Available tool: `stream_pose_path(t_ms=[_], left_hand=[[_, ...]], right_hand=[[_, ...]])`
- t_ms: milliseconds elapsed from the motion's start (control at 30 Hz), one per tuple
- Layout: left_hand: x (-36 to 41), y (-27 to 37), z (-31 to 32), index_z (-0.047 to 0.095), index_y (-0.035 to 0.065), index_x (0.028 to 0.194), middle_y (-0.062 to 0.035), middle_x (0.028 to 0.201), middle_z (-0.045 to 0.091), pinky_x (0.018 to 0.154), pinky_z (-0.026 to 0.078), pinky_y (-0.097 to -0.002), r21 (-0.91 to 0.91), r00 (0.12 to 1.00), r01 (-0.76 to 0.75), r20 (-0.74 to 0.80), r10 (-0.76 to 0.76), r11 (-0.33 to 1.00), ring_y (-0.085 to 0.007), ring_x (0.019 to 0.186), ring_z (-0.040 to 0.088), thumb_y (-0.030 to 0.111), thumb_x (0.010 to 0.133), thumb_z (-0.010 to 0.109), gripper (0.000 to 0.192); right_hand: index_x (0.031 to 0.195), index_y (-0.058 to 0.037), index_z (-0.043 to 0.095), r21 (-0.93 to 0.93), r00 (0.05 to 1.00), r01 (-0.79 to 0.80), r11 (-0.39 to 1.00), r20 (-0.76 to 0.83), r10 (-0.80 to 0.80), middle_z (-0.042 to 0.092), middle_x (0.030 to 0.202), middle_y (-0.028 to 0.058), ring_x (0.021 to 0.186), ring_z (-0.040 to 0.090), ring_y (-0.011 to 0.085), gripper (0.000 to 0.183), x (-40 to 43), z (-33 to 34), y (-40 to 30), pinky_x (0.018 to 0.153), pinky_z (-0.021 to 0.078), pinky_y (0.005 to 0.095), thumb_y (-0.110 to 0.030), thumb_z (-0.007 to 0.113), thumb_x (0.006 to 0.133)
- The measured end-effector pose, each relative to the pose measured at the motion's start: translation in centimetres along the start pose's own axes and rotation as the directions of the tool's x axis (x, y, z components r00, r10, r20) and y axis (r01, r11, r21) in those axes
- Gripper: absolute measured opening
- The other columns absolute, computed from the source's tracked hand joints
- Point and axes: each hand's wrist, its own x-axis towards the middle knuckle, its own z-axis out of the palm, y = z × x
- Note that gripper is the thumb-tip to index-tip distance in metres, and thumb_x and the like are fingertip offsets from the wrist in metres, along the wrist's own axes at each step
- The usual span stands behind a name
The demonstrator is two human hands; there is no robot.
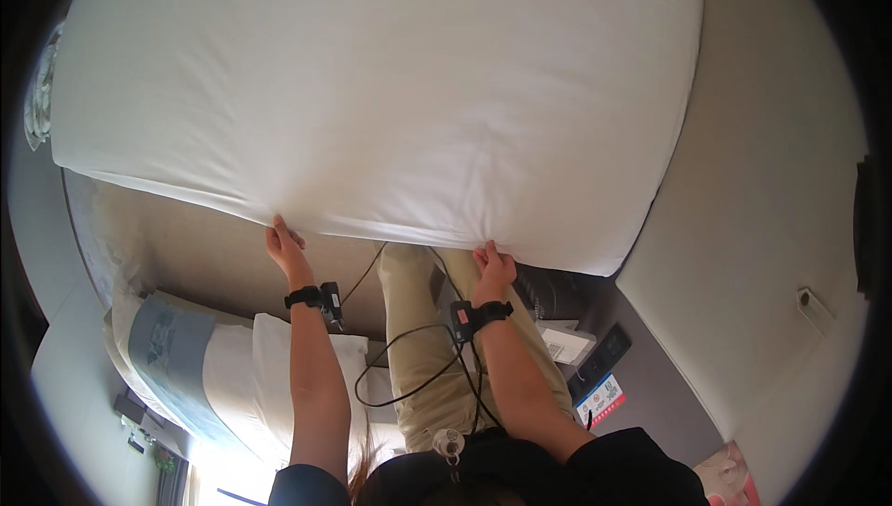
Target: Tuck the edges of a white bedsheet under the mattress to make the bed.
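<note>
A white bed sheet (390,102) covers the mattress in front of me, with shallow creases running towards its near edge. My left hand (286,242) pinches that edge left of the middle, thumb on top. Further right, my right hand (493,267) grips the same edge, and small folds gather at its fingers. Each wrist wears a black strap with a small device, the left one (333,304) and the right one (463,321). The undersides of the fingers are partly hidden by the hands and cloth.
Black cables (404,398) loop between the wrist devices, across my legs. A second bed with white bedding and a blue runner (167,346) stands lower left. At right are a nightstand (655,373) with a white box (568,344) and a dark panel, and a pale headboard (739,227).
</note>
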Motion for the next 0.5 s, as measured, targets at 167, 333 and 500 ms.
stream_pose_path(t_ms=[167,333,500], left_hand=[[0.3,0.2,0.3,0.047,0.0102,0.075,0.0058,0.055,0.032,0.043,0.029,-0.0221,0.000,1.000,0.012,0.022,-0.012,1.000,-0.0037,0.048,0.031,0.032,0.096,0.052,0.031],[-0.2,0.4,1.0,0.039,0.0123,0.071,0.0045,0.056,0.030,0.048,0.034,-0.0257,-0.060,0.999,0.033,0.039,-0.030,0.998,-0.0074,0.049,0.033,0.035,0.096,0.051,0.036],[0.0,-0.6,1.0,0.045,0.0086,0.081,0.0011,0.062,0.040,0.054,0.041,-0.0288,-0.097,0.989,0.114,0.108,-0.103,0.989,-0.0113,0.055,0.041,0.039,0.095,0.050,0.034]], right_hand=[[0.080,0.0022,0.050,-0.036,0.995,0.101,0.994,0.018,-0.100,0.060,0.076,0.0107,0.067,0.061,0.0168,0.021,0.5,1.4,-1.8,0.066,0.0554,0.0284,-0.010,0.067,0.084],[0.081,0.0017,0.051,-0.035,0.996,0.083,0.996,0.040,-0.082,0.059,0.075,0.0101,0.067,0.061,0.0163,0.020,1.0,1.1,-3.3,0.066,0.0555,0.0287,-0.010,0.066,0.085],[0.086,-0.0022,0.053,0.057,0.998,-0.028,0.998,0.054,0.025,0.058,0.079,0.0058,0.065,0.061,0.0162,0.019,0.8,0.5,-3.2,0.065,0.0556,0.0275,-0.015,0.068,0.085]])
